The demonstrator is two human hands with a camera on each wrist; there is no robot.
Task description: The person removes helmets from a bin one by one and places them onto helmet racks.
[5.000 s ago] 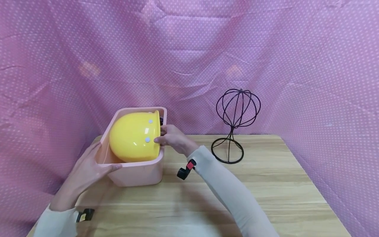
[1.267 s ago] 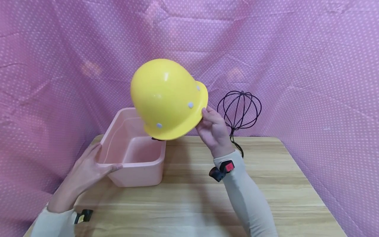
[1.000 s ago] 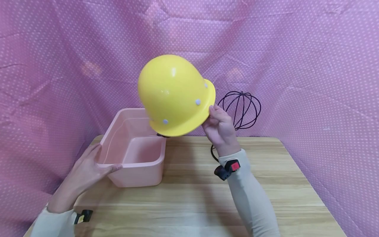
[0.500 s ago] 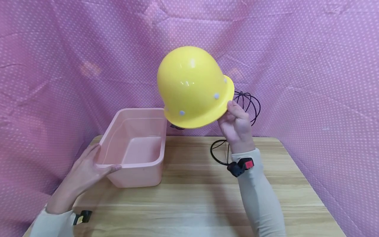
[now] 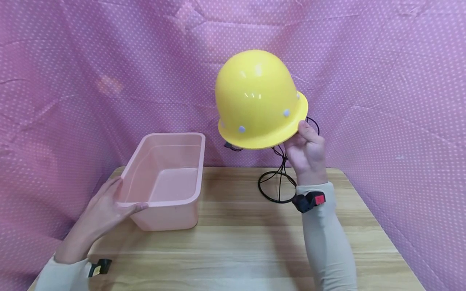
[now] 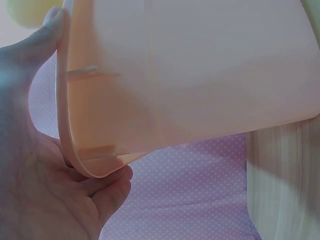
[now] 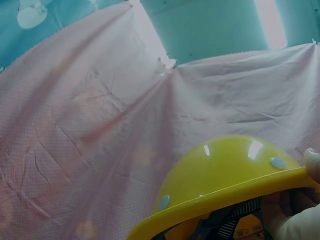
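Observation:
A yellow hard hat (image 5: 255, 97) hangs in the air, dome up and slightly tilted, above the right half of the table. My right hand (image 5: 307, 151) pinches its brim, thumb on the outside and fingers underneath. The right wrist view shows dark straps inside the hard hat (image 7: 230, 160). At the left, my left hand (image 5: 103, 208) grips the near left corner of a pink plastic bin (image 5: 164, 216); its thumb lies over the rim of the bin (image 6: 62, 100) and its fingers curl underneath the lip. Behind the hard hat stands a black wire stand (image 5: 278, 200), its round top mostly hidden.
A wooden table (image 5: 233, 250) carries the bin and the stand. Pink dotted cloth (image 5: 393, 121) hangs along the back and both sides. Black wrist cameras sit on both sleeves.
The hard hat, first lying in the bin, has been lifted out by my right hand, carried rightward and turned more upright, now in front of the stand's top. My left hand stays on the bin.

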